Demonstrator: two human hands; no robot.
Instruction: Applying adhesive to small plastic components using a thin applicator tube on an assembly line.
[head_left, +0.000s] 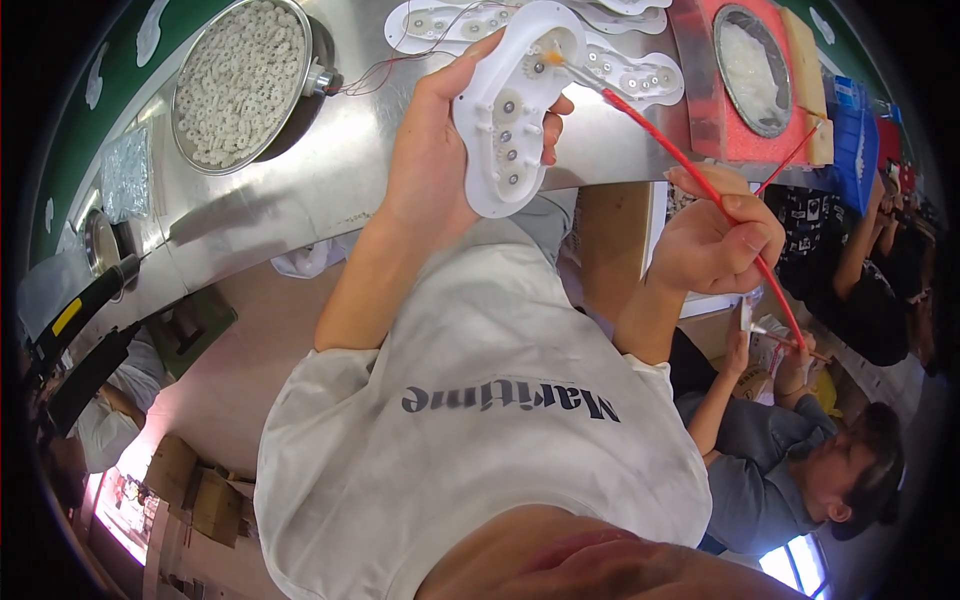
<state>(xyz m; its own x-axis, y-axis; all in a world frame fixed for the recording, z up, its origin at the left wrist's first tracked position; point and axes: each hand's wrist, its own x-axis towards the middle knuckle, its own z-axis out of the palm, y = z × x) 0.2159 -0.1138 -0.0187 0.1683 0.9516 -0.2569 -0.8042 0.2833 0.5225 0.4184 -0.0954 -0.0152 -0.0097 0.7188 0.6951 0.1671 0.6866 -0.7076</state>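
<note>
My left hand (432, 150) is closed round a white plastic housing (480, 120), long and rounded, held up above the front of the metal table. Several small gears on metal pins sit in a row inside its hollow. In my right hand (722, 235) is a thin paintbrush (668, 145) with a red handle, gripped in a fist-like hold. The brush's pale yellowish tip touches the inside of the housing near its upper end. Further white housings (625, 72) with gears in them lie on the table behind.
At the left stands a round metal bowl (300, 130) full of small white gears, with thin red wires beside it. A dish of whitish grease-like stuff (750, 75) rests on red foam (705, 110) at the right. A blue bin (853, 150) and co-workers are further right.
</note>
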